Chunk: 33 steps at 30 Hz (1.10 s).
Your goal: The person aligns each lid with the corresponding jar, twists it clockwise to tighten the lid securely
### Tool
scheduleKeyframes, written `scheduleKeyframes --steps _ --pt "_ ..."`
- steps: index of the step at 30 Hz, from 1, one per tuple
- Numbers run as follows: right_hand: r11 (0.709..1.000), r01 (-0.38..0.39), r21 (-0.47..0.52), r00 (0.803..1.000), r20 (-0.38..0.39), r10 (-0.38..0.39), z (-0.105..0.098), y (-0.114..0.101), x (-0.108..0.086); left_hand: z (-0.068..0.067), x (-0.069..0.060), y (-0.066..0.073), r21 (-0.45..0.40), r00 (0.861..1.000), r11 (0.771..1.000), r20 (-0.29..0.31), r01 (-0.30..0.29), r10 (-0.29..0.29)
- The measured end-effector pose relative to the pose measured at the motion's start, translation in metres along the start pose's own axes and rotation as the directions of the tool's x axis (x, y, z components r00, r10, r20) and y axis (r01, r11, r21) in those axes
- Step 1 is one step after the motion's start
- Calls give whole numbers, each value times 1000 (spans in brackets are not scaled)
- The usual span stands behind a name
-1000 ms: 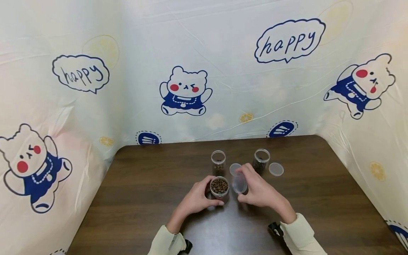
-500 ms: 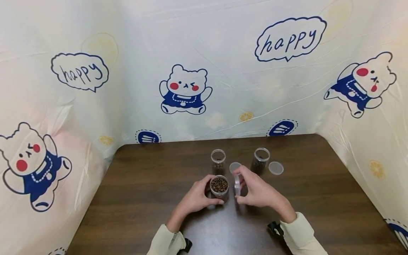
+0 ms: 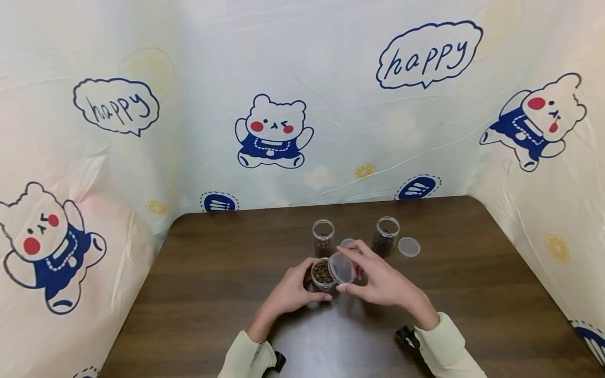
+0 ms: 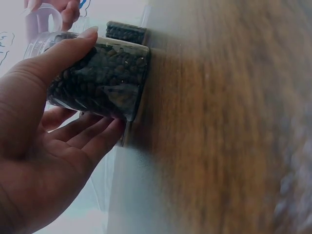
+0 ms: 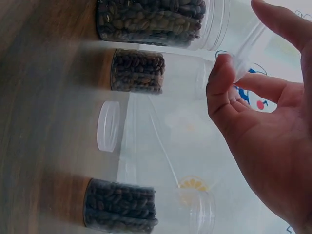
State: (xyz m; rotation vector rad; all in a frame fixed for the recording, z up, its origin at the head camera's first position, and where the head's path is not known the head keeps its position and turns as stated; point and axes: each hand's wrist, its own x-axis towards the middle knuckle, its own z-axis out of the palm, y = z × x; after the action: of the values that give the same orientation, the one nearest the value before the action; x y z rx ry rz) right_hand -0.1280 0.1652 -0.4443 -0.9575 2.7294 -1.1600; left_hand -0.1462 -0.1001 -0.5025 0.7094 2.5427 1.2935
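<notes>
A clear jar (image 3: pixel 323 272) nearly full of coffee beans stands upright on the table. My left hand (image 3: pixel 292 290) grips it from the left, thumb in front and fingers behind. Pinched between the thumb and fingers of my right hand (image 3: pixel 380 281) is a clear round lid (image 3: pixel 341 268). The lid is tilted, close to the jar's mouth, and overlaps its right side in the head view. In the right wrist view the lid (image 5: pixel 247 51) shows nearly edge-on, just above the rim of the bean-filled jar (image 5: pixel 151 20).
Behind the held jar stands an uncovered, partly filled jar (image 3: pixel 323 239) of coffee beans. Farther right is another uncovered jar (image 3: pixel 385 236) with darker beans. One lid (image 3: pixel 409 247) lies beside it; another lid (image 3: pixel 347 243) is partly behind my right hand. The wooden table (image 3: pixel 227 273) meets printed curtains.
My right hand has moved left with the lid, turning it edge-on and then tilting it toward the jar's mouth. My left hand stays on the jar.
</notes>
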Motion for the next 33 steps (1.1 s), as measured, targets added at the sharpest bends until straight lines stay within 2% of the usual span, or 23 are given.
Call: scheduleKeyframes --steps 6,11,17,24,33 --pt "997 73 -19 997 9 -73 2 -5 10 -1 0 -2 -28 1000 1000 -3 -5 5" --pt "995 96 -29 995 19 -95 7 -10 23 -1 2 -3 -47 1000 999 3 2 -2" --pt "997 77 -13 996 45 -76 11 -12 31 -1 2 -3 -76 1000 997 11 6 -5" --pt "998 42 -49 999 32 -40 14 -11 31 -1 1 -3 -57 1000 998 3 1 -1" --pt "998 31 -61 999 37 -29 20 -6 32 0 2 -5 -84 1000 996 22 3 -2"
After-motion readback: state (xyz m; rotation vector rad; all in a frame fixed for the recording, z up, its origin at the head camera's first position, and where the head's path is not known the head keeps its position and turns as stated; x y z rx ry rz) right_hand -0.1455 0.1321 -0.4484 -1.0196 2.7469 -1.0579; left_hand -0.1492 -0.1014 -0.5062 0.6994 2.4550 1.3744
